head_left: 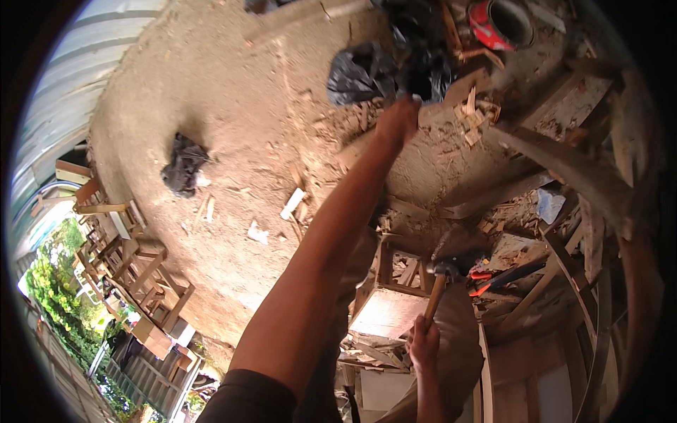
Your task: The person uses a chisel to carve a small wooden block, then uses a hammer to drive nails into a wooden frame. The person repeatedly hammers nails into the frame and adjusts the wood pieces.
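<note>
Right hand (424, 343) clenched round the wooden-handled steel hammer (437, 282), head raised over a pale wooden stool frame (389, 296). Left hand (398, 120) outstretched, touching scattered offcut wood scraps (471, 116) beside crumpled black plastic bag (363, 70); grip unclear. Best kept steady, hammer head low.

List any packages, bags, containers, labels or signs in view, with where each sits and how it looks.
Black plastic bag: top centre on the sawdust floor, crumpled and glossy, beside the left hand.
Smaller black bag: left on the floor, bunched up, alone.
Red container: top right among wood scraps, round, dark open mouth.
No signs or screens visible.
The right hand holds a hammer.
</note>
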The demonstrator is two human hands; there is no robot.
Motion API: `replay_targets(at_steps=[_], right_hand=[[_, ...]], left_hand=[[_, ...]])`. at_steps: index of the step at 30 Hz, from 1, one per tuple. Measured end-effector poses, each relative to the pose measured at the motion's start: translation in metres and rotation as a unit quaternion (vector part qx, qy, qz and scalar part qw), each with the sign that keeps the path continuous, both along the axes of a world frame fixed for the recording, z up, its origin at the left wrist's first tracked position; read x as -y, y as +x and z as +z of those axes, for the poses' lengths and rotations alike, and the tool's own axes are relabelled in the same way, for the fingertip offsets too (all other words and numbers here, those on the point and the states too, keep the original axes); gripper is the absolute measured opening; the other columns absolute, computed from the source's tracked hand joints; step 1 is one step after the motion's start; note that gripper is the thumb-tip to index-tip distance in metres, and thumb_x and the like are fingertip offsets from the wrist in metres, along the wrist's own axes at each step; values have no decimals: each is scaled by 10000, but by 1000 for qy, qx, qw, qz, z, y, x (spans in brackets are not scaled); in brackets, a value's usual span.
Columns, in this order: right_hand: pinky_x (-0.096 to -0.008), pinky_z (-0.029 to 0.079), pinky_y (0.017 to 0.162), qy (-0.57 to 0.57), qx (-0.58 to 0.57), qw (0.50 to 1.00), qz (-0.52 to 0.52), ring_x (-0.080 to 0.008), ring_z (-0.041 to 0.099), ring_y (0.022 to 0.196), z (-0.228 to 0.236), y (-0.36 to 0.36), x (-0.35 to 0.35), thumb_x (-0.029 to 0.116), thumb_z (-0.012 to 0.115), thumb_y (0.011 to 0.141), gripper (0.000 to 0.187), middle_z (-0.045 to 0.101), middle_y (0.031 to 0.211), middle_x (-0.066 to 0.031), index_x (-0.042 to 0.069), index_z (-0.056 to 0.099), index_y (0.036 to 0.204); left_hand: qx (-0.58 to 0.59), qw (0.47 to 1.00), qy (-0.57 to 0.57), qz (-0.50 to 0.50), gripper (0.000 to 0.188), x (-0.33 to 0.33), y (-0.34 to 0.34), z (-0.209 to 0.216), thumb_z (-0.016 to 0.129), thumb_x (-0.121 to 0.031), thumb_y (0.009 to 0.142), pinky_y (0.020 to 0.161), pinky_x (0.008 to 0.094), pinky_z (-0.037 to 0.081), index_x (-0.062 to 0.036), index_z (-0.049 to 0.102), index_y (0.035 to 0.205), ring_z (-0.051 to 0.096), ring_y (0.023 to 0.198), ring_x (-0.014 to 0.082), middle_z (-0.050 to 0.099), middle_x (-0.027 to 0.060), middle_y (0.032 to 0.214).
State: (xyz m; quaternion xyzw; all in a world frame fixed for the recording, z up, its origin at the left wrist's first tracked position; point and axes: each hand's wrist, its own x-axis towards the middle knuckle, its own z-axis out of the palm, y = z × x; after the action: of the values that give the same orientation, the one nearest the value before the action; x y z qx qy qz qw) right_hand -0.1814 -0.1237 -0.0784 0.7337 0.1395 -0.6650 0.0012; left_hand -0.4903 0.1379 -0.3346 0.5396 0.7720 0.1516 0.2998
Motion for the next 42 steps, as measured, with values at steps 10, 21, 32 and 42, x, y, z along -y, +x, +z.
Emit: replay_targets(at_steps=[10,21,32,42], right_hand=[[-222,263,359,-96,-30,991,-87,-33,311,397,-14,10,-16,267,534,1004,240,348,553,68,130,429,838],[-223,261,356,-103,-26,987,-117,-33,323,391,-19,24,-10,204,530,999,195,354,543,74,131,441,842],[-305,417,496,20,65,995,70,-102,492,532,40,27,-10,289,594,962,260,513,615,3,46,570,875],[-452,505,612,287,83,892,341,-366,672,689,245,-2,-59,392,587,936,396,634,683,-194,0,600,883]], left_hand=[[-57,978,-137,146,210,-76,14,-105,575,-129,868,851,426,560,-70,744,977,693,1006,324,717,161,1049],[13,956,-36,291,241,-64,20,-122,587,-242,889,817,448,551,-56,734,930,690,929,384,714,204,953],[527,767,87,357,345,-11,-10,143,686,-179,919,550,240,437,-46,647,1235,516,610,73,621,0,788],[655,706,140,228,230,43,-37,523,644,-198,948,653,261,486,-10,634,1080,603,792,116,648,69,998]])
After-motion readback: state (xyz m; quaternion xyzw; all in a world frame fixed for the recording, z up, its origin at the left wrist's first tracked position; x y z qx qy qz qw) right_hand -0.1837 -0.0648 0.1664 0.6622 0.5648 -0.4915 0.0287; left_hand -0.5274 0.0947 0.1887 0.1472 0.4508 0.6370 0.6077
